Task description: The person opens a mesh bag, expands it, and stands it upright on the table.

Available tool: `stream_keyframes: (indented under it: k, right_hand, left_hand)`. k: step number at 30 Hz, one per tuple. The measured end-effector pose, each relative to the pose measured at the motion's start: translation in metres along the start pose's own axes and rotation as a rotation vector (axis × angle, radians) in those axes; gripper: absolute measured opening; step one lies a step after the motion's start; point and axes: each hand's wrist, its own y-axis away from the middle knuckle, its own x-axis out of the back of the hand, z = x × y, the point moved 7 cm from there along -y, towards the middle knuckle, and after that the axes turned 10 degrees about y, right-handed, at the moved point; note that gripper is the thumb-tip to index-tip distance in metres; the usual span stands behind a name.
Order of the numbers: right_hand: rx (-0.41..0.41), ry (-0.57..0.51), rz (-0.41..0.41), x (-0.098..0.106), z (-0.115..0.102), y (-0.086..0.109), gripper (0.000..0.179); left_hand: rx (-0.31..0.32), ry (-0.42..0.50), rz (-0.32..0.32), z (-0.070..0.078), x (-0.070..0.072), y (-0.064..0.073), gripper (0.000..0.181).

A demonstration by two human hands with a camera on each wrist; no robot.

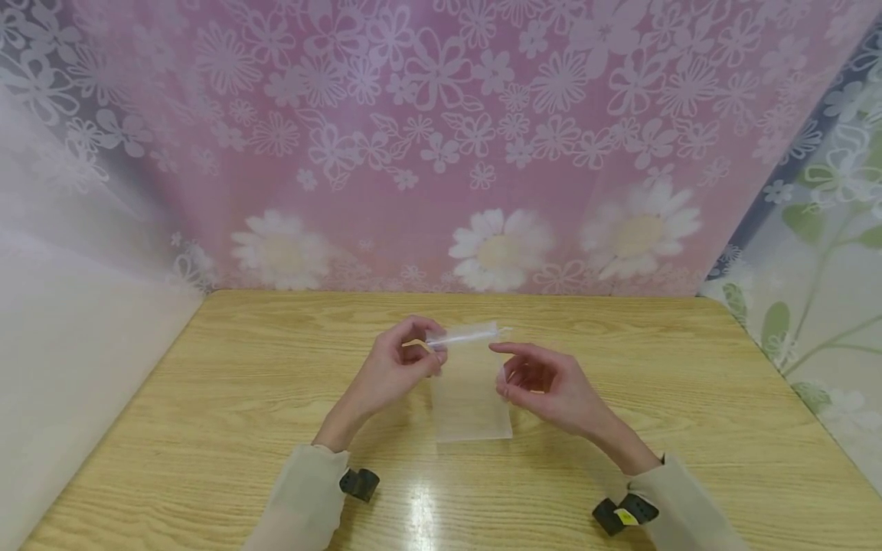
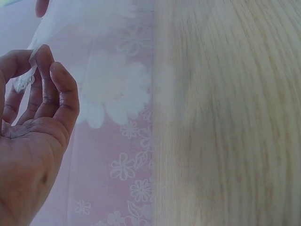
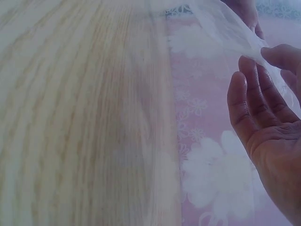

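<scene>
A clear plastic bag (image 1: pixel 472 405) with a strip along its top edge is held up above the table. Near the bag's upper left corner, my left hand (image 1: pixel 396 363) pinches it between thumb and fingers. My right hand (image 1: pixel 551 386) pinches the right edge about halfway down, its index finger stretched toward the top strip. In the left wrist view, the plastic passes between thumb and fingertips of the left hand (image 2: pixel 44 103). The right wrist view has the bag (image 3: pixel 230 33) stretching from the thumb and fingers of the right hand (image 3: pixel 270 108). I see nothing inside the bag.
Below lies a wood-grain table (image 1: pixel 241 398). A pink flowered curtain (image 1: pixel 386 191) hangs behind its far edge, with pale sheets (image 1: pixel 69 321) at the sides. Black bands (image 1: pixel 360 484) sit near both sleeve cuffs.
</scene>
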Motion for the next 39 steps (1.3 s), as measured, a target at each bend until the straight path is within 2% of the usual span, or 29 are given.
stream_keyframes:
  k: [6, 11, 21, 26, 39]
  right_hand:
    - [-0.013, -0.002, -0.017, -0.004, 0.001, 0.001, 0.047]
    - [-0.032, -0.011, -0.007, -0.004, 0.004, 0.001, 0.042]
    - [-0.036, -0.045, 0.104, 0.002, 0.008, 0.000, 0.033]
    - [-0.073, -0.058, 0.129, 0.004, 0.012, -0.001, 0.032]
    - [-0.130, -0.076, 0.159, 0.007, 0.017, -0.002, 0.029]
  left_hand:
    - [-0.003, 0.010, 0.011, 0.000, -0.001, 0.000, 0.030]
    - [-0.011, 0.014, 0.027, 0.002, -0.002, -0.001, 0.038]
    - [-0.022, 0.048, 0.007, 0.002, -0.005, 0.001, 0.057]
    - [-0.045, 0.035, -0.013, 0.002, -0.006, 0.002, 0.062]
    - [-0.035, 0.008, -0.068, 0.000, -0.010, 0.005, 0.048]
